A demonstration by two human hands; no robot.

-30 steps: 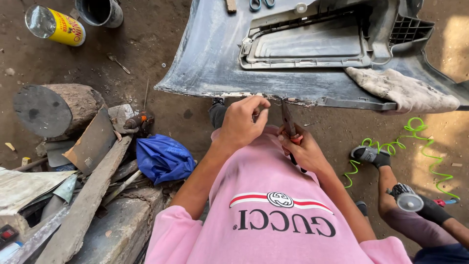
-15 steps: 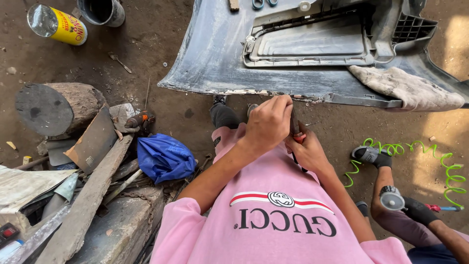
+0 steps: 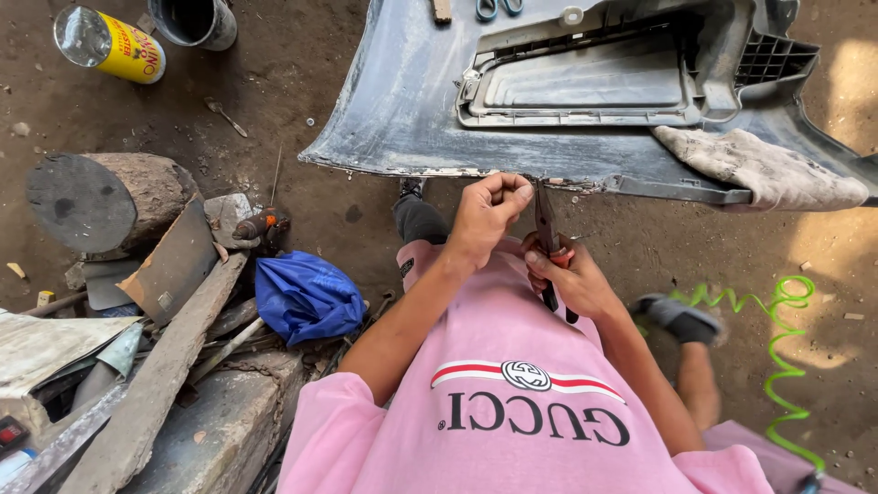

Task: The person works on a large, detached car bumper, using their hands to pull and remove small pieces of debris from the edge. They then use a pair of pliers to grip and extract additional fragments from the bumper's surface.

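Grey car bumper: lying on dirt ground, near edge chipped. Left hand: closed in a fist at that near edge, pinching something too small to tell. Right hand: wrapped around pliers, whose tip meets the same edge. Rag: draped on the bumper's right end.

bumper cut off at top and right edges, pliers tips hidden behind bumper lip, left hand contents unclear
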